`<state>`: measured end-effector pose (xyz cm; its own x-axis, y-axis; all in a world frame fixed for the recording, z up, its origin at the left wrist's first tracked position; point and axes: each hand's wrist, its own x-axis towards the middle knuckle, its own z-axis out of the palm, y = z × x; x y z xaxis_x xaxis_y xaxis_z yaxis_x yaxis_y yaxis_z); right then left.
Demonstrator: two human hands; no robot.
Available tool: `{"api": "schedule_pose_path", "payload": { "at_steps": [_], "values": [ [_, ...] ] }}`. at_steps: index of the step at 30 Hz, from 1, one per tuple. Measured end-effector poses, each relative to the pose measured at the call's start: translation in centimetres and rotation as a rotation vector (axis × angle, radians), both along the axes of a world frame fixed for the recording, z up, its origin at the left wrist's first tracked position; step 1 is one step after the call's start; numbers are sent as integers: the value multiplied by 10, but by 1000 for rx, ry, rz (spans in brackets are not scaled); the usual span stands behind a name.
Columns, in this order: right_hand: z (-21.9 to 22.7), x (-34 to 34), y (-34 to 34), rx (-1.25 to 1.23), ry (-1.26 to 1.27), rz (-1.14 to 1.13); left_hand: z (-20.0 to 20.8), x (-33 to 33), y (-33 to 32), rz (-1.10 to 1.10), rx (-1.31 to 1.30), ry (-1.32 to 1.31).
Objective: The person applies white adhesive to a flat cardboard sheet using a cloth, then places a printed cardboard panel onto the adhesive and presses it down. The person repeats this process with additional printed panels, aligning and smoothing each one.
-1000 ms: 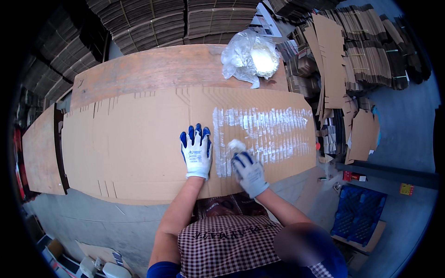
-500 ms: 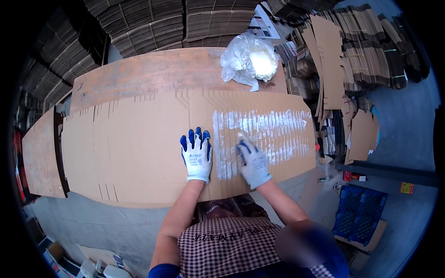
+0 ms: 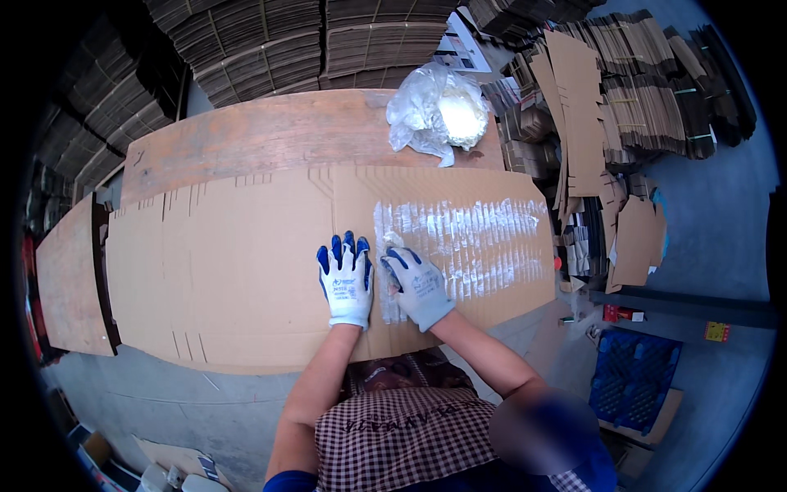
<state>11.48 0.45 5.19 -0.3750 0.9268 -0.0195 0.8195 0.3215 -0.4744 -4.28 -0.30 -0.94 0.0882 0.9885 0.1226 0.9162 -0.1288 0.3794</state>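
Observation:
A large flat cardboard sheet [image 3: 229, 271] with slits along its edges lies in front of me. My left hand [image 3: 345, 283], in a white and blue glove, rests flat near the sheet's middle with its fingers spread. Just right of it, my gloved right hand [image 3: 420, 285] has its fingers curled against the cardboard. A small whitish lump [image 3: 393, 239] shows at those fingertips, partly hidden by them. Shiny whitish streaks [image 3: 479, 246] cover much of the sheet's right part, lying over rows of ridges or layered edges.
Behind the sheet is a wooden tabletop [image 3: 270, 131], bearing a clear plastic bag [image 3: 418, 107] with a white mass [image 3: 462, 116]. Bundled cardboard stacks [image 3: 262, 45] stand at the back, more cardboard [image 3: 582, 115] at right. A blue plastic pallet [image 3: 635, 381] is at lower right.
My right hand has slid left across the streaked area, the whitish lump at its fingertips, and is now close beside my left hand. The left hand stays flat in place.

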Motion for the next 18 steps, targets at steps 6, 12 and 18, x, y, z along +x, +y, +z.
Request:
{"api": "schedule_pose_path", "payload": {
  "at_steps": [6, 12, 18],
  "values": [
    [-13, 54, 34, -110, -85, -373, -9, -2, -1, 1, 19, -7],
    [-11, 16, 20, 87, -30, -38, -3, -1, 1, -12, -7, 16],
    [-15, 42, 44, -52, 123, -395, -6, -3, -1, -2, 6, 24]
  ]
}}
